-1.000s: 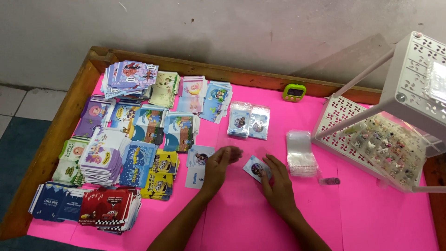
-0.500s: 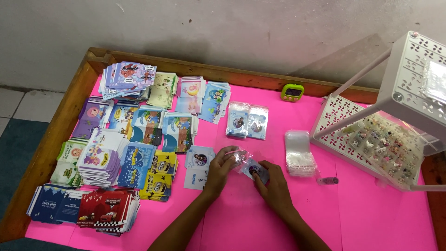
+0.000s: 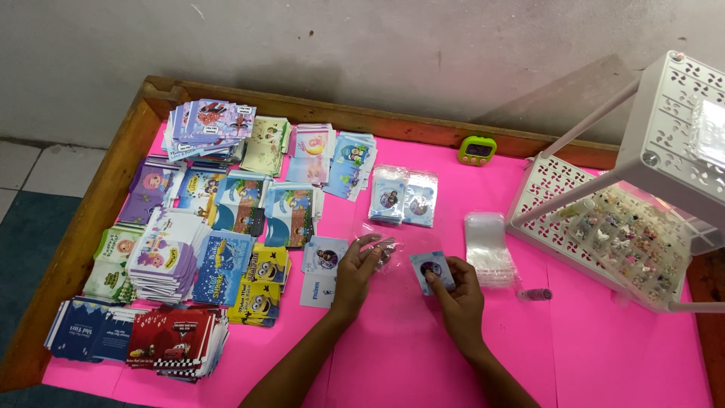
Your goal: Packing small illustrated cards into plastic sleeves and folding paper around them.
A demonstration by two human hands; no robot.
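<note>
My left hand [image 3: 355, 273] pinches a small clear plastic sleeve [image 3: 382, 249] by its edge, just above the pink table cover [image 3: 604, 347]. My right hand [image 3: 458, 296] holds a small blue card with a round picture [image 3: 432, 269] between thumb and fingers. Sleeve and card sit a short gap apart. Two more picture cards [image 3: 323, 263] lie flat beside my left hand.
Several piles of printed cards [image 3: 204, 219] fill the left half. Two sleeved cards [image 3: 404, 196] lie further back. A stack of clear sleeves [image 3: 488, 248] sits right of my right hand. A white perforated rack [image 3: 642, 189] with a tray of small trinkets stands right; a green timer [image 3: 477, 149] sits by the wooden rim.
My left hand has lifted a clear sleeve off the table. My right hand has raised the blue card and turned it toward the sleeve.
</note>
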